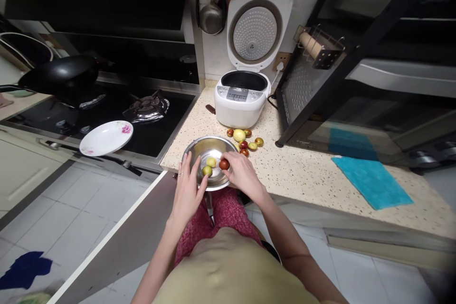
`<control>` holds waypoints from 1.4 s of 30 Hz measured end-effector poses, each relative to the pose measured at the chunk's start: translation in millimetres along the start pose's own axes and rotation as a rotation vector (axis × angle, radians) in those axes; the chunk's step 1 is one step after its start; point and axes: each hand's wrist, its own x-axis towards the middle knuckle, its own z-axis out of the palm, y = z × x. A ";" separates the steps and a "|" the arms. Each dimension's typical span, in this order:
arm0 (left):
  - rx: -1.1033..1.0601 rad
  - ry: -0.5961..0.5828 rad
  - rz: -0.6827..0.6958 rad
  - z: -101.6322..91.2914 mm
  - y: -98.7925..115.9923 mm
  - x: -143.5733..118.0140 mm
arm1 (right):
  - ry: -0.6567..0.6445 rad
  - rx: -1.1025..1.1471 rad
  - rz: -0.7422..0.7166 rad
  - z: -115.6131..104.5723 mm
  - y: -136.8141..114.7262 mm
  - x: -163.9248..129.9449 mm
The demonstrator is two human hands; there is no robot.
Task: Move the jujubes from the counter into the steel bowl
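Note:
A steel bowl (198, 144) stands at the counter's front edge, with two yellow-green jujubes (211, 162) inside. My right hand (244, 174) reaches over the bowl's right side, its thumb and fingers closed on a reddish-brown jujube (224, 164). At the left side of the bowl, my left hand (187, 194) has its fingers spread over the rim, and its thumb is close to the lower green jujube; whether they touch I cannot tell. Behind the bowl to the right lie several loose jujubes (239, 136), some red, some yellow-green.
A white rice cooker (237, 115) with its lid up stands behind the fruit. To the right are a black oven (356, 123) and a teal cloth (372, 183). On the left, a white plate (106, 138) sits at the stove's front edge, near a black wok (62, 73). A cabinet door (124, 237) stands ajar.

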 end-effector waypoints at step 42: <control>-0.086 -0.046 0.029 -14.2 27.3 1.0 | 0.241 -0.045 0.274 21.2 47.8 -34.4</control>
